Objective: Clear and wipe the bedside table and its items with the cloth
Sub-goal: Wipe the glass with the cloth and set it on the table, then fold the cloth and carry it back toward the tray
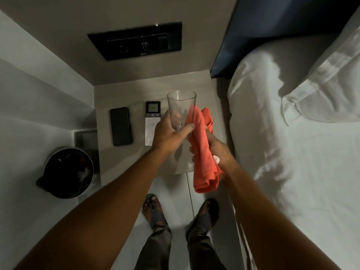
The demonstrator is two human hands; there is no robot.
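Observation:
My left hand (pixel 171 133) grips the lower part of a clear drinking glass (pixel 180 103), held above the grey bedside table (pixel 116 156). My right hand (pixel 218 151) holds an orange cloth (pixel 202 152), which lies against the glass's right side and hangs down past my wrist. On the table lie a black phone (pixel 120 126) and, to its right, a white remote control (pixel 152 114) with a lit display, partly hidden by my left hand.
A bed with white sheets (pixel 292 152) and a pillow (pixel 321 94) fills the right side. A dark bin (pixel 68 172) stands on the floor left of the table. A black switch panel (pixel 136 40) is on the wall behind. My sandalled feet (pixel 153 209) are below.

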